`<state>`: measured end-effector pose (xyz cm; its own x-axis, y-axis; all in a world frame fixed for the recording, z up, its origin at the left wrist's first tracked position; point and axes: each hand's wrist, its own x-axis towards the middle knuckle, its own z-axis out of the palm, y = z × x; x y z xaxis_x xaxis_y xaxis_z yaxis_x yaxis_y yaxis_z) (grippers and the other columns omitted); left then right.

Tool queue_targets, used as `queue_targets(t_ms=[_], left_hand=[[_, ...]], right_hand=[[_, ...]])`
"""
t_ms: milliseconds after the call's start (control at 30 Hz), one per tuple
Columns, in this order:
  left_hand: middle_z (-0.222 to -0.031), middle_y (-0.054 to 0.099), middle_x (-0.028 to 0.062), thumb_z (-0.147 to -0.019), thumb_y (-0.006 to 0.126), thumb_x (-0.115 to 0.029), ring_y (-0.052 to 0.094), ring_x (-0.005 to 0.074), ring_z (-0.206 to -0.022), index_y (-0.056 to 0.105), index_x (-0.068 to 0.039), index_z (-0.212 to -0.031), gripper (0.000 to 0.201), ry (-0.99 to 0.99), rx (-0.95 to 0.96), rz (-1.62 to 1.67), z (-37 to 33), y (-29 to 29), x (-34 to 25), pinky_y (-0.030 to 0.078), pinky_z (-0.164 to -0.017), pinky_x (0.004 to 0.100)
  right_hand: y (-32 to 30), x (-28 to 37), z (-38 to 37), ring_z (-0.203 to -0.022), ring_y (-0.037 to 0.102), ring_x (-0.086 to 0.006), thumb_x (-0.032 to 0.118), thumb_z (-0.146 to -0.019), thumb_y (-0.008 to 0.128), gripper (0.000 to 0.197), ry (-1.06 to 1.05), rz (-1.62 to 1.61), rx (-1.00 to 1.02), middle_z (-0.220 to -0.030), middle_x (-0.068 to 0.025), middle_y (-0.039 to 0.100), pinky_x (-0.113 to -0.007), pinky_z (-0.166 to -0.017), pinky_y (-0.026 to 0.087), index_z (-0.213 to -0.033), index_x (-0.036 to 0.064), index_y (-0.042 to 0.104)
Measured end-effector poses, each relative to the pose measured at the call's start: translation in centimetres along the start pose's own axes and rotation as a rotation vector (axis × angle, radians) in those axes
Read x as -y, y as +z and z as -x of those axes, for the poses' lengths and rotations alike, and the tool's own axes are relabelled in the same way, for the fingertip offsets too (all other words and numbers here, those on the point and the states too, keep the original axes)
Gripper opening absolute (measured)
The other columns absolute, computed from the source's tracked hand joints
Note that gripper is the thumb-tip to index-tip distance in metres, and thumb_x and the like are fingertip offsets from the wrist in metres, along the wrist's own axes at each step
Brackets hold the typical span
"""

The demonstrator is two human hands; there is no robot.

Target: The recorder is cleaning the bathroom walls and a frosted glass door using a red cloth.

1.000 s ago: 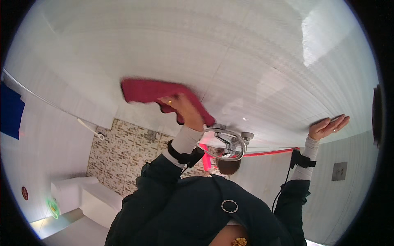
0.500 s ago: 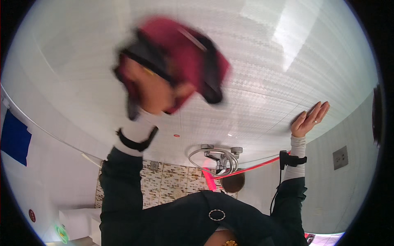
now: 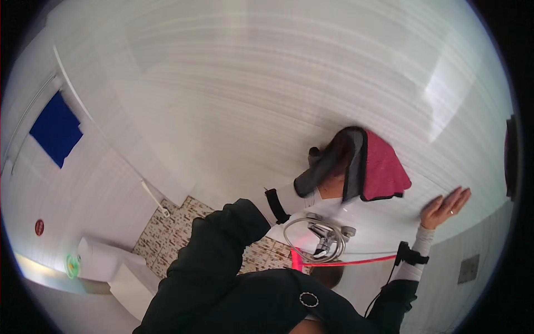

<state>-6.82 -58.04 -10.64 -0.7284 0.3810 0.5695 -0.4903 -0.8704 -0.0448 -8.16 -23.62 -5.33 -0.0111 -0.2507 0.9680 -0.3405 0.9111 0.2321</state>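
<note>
My left hand (image 3: 334,186) is against the pale glossy wall (image 3: 250,100), holding a dark red cleaning cloth (image 3: 385,170) with grey patches and black edging. Folds of the cloth hide most of its fingers, and part of it is smeared by motion. Just below the cloth, a chrome shower mixer (image 3: 321,243) with a coiled metal hose (image 3: 288,231) is fixed to the wall. To the right, my right hand (image 3: 446,207) rests on the wall with its fingers stretched out, a ring on one of them. It holds nothing.
A red pole (image 3: 356,263) slants behind the mixer, beside a brown bucket (image 3: 327,275). On the left are a blue cloth (image 3: 57,131) by a rail, a white toilet (image 3: 103,259) and patterned floor tiles (image 3: 167,236). A socket plate (image 3: 468,269) sits on the right wall.
My left hand has swept the cloth from the upper left down and right, to just above the mixer. The view has turned; my right hand stays on the wall.
</note>
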Motion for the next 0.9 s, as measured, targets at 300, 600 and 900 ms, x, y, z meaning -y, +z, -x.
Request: queue_targets(t_ms=[300, 600, 900], left_hand=[[-0.118, 0.056, 0.0241, -0.08, 0.067, -0.047, 0.048, 0.0339, -0.119, 0.055, -0.004, -0.12, 0.059, 0.669, -0.625, -2.889, 7.9, 9.9, -17.6, 0.035, -0.1, 0.0449], [-0.098, 0.061, 0.0326, -0.093, 0.044, -0.041, 0.053, 0.0504, -0.1, 0.064, 0.008, -0.096, 0.053, 1.726, -1.397, -3.031, 12.4, 10.1, -27.1, 0.023, -0.103, 0.0575], [-0.119, 0.054, 0.0123, -0.091, 0.054, -0.045, 0.048, 0.0282, -0.115, 0.043, -0.004, -0.129, 0.057, 0.642, 0.191, -3.083, 17.2, -7.5, -7.8, 0.038, -0.1, 0.0452]], right_hand=[[-0.7, 0.0, -0.4, -0.14, 0.019, -0.0367, 0.026, -0.099, 0.036, 0.052, -0.042, 0.073, 0.005, -0.151, -0.0199, 0.024, -0.048, -0.114, 0.017, -0.144, 0.0004, 0.03], [0.2, 1.8, -0.1, -0.138, 0.026, -0.0365, 0.027, -0.1, 0.034, 0.05, 0.008, 0.187, -0.011, -0.149, -0.0188, 0.03, -0.049, -0.112, 0.021, -0.143, 0.0005, 0.033], [5.2, 20.5, 0.6, -0.141, 0.014, -0.0416, 0.033, -0.097, 0.04, 0.051, -0.019, -0.025, 0.176, -0.153, -0.0212, 0.019, -0.053, -0.111, 0.008, -0.141, 0.009, 0.039]])
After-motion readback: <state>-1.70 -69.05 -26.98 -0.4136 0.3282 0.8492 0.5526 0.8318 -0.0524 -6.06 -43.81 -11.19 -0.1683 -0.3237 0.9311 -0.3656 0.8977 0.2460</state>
